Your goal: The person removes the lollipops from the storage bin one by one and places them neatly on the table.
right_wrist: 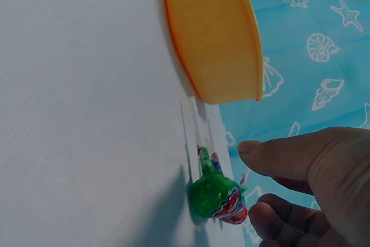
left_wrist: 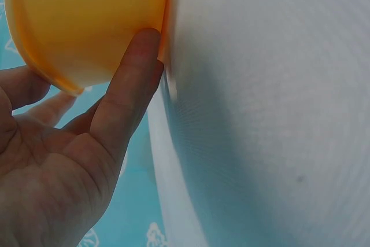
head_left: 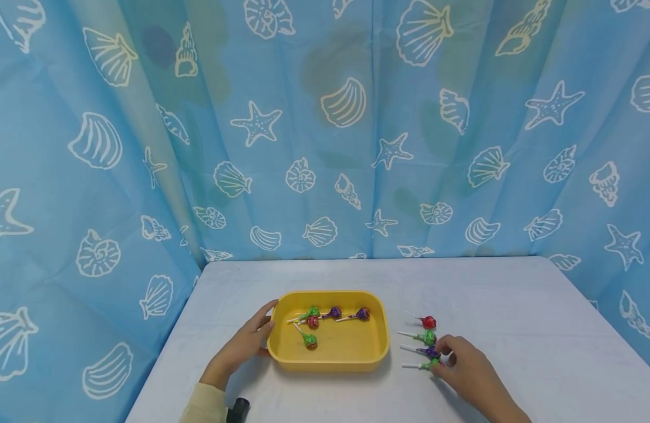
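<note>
My left hand (head_left: 245, 343) rests against the left end of a yellow plastic tray (head_left: 330, 365), its fingers extended along the outer wall. Inside the tray lie several wrapped lollipops, among them a green lollipop (head_left: 310, 341) and a purple lollipop (head_left: 362, 314). To the tray's right, a column of lollipops lies on the table: a red one (head_left: 428, 322), a green one (head_left: 428, 337), a purple one (head_left: 431, 352) and the nearest green lollipop (right_wrist: 211, 196). My right hand (head_left: 470, 373) hovers beside that nearest one, thumb and fingers apart in the right wrist view.
A white cloth covers the table (head_left: 515, 311). Blue curtains (head_left: 303, 147) with shell and starfish prints hang behind it and at the sides. Beside my left sleeve a small black object (head_left: 239, 409) shows at the bottom edge.
</note>
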`<state>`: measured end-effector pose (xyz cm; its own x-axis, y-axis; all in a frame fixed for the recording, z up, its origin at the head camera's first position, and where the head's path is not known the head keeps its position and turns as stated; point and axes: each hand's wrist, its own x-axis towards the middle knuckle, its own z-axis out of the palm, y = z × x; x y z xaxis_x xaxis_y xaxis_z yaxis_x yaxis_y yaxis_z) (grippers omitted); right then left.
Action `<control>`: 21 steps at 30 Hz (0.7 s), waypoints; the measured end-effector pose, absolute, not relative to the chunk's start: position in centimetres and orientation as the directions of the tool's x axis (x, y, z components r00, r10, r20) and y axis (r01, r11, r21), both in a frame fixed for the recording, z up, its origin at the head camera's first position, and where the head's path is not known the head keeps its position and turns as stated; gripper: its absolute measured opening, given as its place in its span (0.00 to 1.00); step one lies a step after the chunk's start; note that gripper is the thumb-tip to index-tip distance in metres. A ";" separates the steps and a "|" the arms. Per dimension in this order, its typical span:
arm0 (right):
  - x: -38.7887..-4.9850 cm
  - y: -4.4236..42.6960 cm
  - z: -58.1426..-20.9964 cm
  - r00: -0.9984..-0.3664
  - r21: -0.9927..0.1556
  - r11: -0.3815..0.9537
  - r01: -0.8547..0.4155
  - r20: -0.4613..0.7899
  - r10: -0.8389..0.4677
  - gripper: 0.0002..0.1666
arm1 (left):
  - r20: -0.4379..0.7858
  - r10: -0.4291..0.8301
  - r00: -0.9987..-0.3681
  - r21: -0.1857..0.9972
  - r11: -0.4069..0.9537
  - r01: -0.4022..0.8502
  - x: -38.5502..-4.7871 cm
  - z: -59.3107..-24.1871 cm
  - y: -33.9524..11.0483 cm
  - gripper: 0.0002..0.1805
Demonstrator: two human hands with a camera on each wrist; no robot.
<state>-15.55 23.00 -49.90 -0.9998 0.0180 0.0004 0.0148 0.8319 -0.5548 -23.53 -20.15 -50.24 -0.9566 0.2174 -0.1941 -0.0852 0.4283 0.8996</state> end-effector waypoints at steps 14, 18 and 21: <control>-15.8 21.1 -48.3 -0.994 -0.569 0.818 -0.083 0.105 -0.028 0.17 | -0.193 0.217 -0.957 0.904 0.419 -0.087 -23.4 -50.1 -20.1 0.30; -16.1 20.7 -48.0 -0.988 -0.563 0.818 -0.119 0.145 -0.044 0.17 | -0.188 0.216 -0.958 0.902 0.424 -0.081 -23.4 -50.1 -20.1 0.30; -16.5 20.4 -47.8 -0.986 -0.560 0.817 -0.136 0.157 -0.057 0.16 | -0.188 0.214 -0.959 0.903 0.423 -0.082 -23.4 -50.0 -20.1 0.30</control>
